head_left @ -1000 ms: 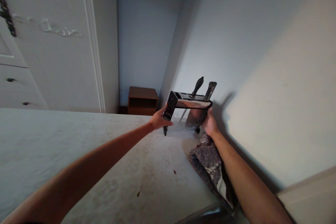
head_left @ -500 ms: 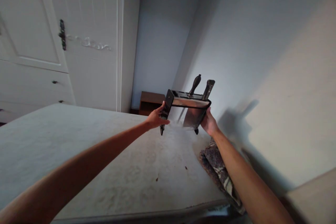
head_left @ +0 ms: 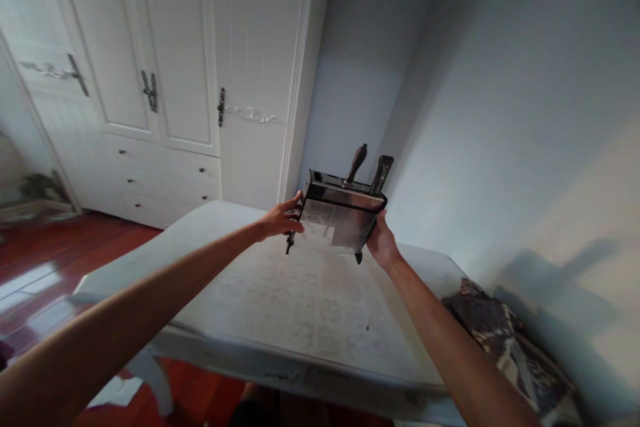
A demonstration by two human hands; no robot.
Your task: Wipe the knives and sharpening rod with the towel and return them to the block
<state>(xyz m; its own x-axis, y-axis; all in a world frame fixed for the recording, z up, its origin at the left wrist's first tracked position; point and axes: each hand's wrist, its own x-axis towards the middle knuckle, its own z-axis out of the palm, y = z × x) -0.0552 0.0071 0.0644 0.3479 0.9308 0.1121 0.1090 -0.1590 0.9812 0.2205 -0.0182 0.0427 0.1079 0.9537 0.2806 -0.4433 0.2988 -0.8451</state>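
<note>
Between my two hands is a knife block with a black frame and clear front, held up over the white table. A knife with a dark rounded handle and a blade tool with a flat dark handle stick out of its slotted top. My left hand grips the left side, thumb at the front. Around the lower right side my right hand is closed, its fingers mostly hidden behind the block.
Past the table stands a white wardrobe with dark handles. A patterned brown cloth is heaped at the right, beside the wall. Red wooden floor shows at left, with a white sheet on it.
My view has swung left, showing more wardrobe, floor and the table's front edge. Both hands still hold the knife block, now a little further left in view and turned slightly.
</note>
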